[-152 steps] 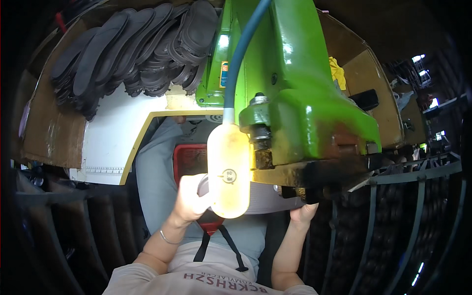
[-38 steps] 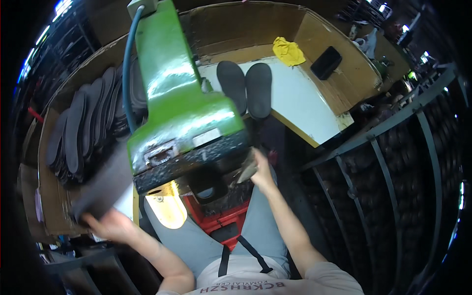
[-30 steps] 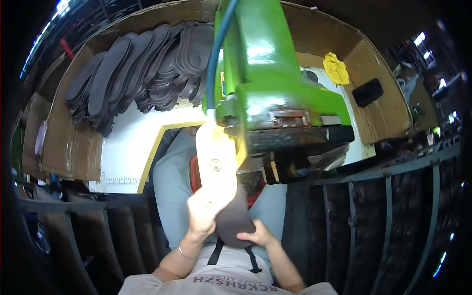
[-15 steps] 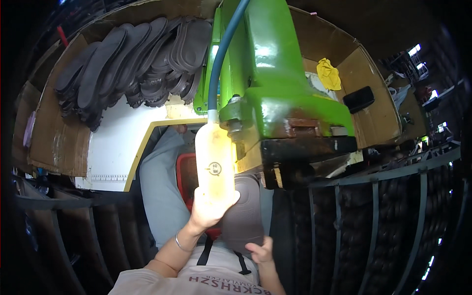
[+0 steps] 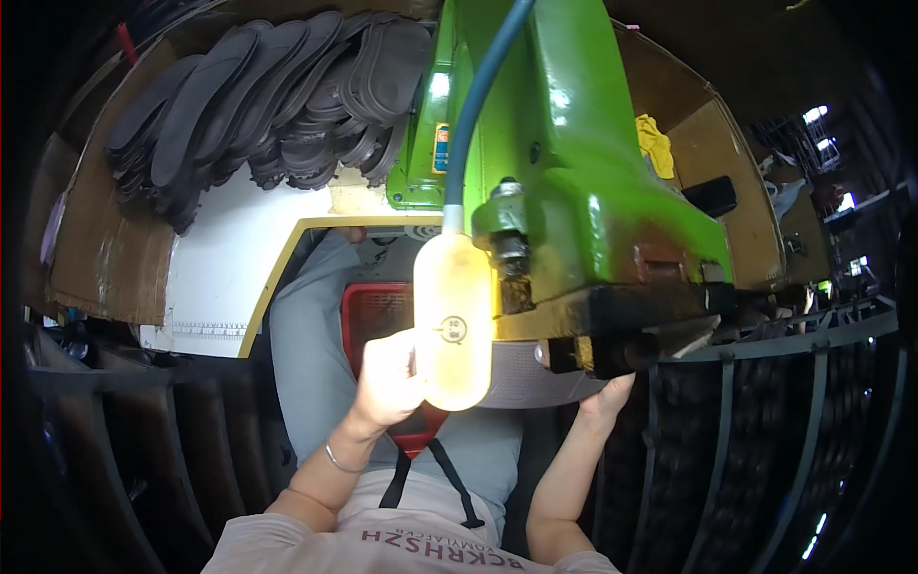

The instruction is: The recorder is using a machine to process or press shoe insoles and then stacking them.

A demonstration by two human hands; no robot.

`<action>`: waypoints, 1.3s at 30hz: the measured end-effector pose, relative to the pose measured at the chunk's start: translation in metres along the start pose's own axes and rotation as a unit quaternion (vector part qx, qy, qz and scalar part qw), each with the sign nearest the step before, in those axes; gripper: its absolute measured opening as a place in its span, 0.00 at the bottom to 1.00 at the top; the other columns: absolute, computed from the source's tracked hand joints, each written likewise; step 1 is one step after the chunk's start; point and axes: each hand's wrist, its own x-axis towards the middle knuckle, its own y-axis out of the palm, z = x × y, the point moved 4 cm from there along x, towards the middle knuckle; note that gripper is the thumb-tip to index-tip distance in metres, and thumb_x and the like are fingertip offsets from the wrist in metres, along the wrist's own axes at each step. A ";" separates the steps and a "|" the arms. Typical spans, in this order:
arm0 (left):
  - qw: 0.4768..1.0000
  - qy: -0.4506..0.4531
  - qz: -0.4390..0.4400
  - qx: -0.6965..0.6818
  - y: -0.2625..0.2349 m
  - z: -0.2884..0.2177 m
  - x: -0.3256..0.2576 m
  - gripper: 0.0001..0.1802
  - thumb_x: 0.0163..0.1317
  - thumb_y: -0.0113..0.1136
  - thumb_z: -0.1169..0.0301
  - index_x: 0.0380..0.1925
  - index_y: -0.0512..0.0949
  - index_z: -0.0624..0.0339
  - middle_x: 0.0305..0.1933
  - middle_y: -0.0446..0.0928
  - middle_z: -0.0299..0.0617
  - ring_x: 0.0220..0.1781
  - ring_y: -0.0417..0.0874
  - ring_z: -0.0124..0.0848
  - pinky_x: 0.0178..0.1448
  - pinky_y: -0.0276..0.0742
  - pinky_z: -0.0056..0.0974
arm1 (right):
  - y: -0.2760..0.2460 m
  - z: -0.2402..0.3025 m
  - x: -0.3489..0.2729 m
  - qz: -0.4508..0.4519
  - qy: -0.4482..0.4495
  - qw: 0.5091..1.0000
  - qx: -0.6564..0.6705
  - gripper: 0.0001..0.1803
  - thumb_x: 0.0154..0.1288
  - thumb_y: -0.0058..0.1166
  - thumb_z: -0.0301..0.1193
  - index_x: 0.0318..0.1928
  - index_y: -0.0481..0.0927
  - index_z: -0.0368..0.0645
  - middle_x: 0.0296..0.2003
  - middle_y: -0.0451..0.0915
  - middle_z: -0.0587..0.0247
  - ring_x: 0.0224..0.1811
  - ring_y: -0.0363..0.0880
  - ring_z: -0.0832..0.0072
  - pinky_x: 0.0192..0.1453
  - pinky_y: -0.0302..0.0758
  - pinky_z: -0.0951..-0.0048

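Observation:
A dark grey-brown shoe sole (image 5: pixel 535 380) lies crosswise under the head of a green machine (image 5: pixel 564 182). My right hand (image 5: pixel 606 397) grips its right end, close beneath the black block of the machine head. On the other side, my left hand (image 5: pixel 387 383) is closed at the sole's left end; its fingertips and that end are hidden behind the lamp. The glowing oval lamp (image 5: pixel 453 325) hangs on a blue flexible neck (image 5: pixel 465 115) just in front of the machine head and covers part of the sole.
Several dark soles (image 5: pixel 277 96) lie piled in a cardboard-sided bay at the far left, on a white tabletop (image 5: pixel 215 277) with a yellow edge. A red basket (image 5: pixel 359 311) sits between my legs. At the right are a yellow cloth (image 5: pixel 655 143) and a black object (image 5: pixel 710 197). Metal racks flank both sides.
The sole has turned from lengthwise to crosswise and gone under the machine head. My right hand has moved up and to the right; my left hand has shifted left. The view has shifted slightly.

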 end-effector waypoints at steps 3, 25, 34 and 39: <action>0.997 -0.030 0.038 0.058 -0.027 -0.015 -0.002 0.14 0.54 0.66 0.77 0.41 0.80 0.73 0.36 0.84 0.43 0.36 0.83 0.26 0.42 0.79 0.31 | 0.002 -0.031 -0.004 -0.062 0.074 0.990 0.107 0.27 0.71 0.47 0.44 0.63 0.68 0.40 0.57 0.74 0.57 0.58 0.75 0.62 0.65 0.71 0.59; 0.940 -0.253 0.222 0.052 -0.071 0.021 -0.082 0.17 0.56 0.68 0.77 0.45 0.79 0.74 0.44 0.83 0.42 0.45 0.80 0.25 0.54 0.75 0.33 | 0.111 -0.057 -0.045 0.126 0.036 0.991 0.003 0.22 0.54 0.55 0.11 0.52 0.73 0.28 0.49 0.78 0.53 0.48 0.80 0.69 0.54 0.77 0.70; 0.992 -0.001 0.105 0.077 0.019 0.036 0.006 0.13 0.53 0.64 0.78 0.40 0.81 0.68 0.38 0.84 0.44 0.38 0.84 0.30 0.45 0.79 0.34 | 0.104 -0.038 -0.083 0.092 -0.010 0.971 -0.219 0.26 0.56 0.64 0.22 0.55 0.72 0.34 0.50 0.77 0.59 0.51 0.76 0.73 0.58 0.71 0.70; 0.997 -0.030 0.060 0.027 0.011 0.056 -0.021 0.14 0.52 0.65 0.79 0.40 0.80 0.71 0.36 0.83 0.43 0.37 0.82 0.29 0.46 0.78 0.34 | 0.054 -0.076 -0.202 0.231 0.233 0.925 -0.191 0.27 0.58 0.64 0.25 0.57 0.71 0.31 0.52 0.77 0.55 0.54 0.76 0.72 0.60 0.71 0.68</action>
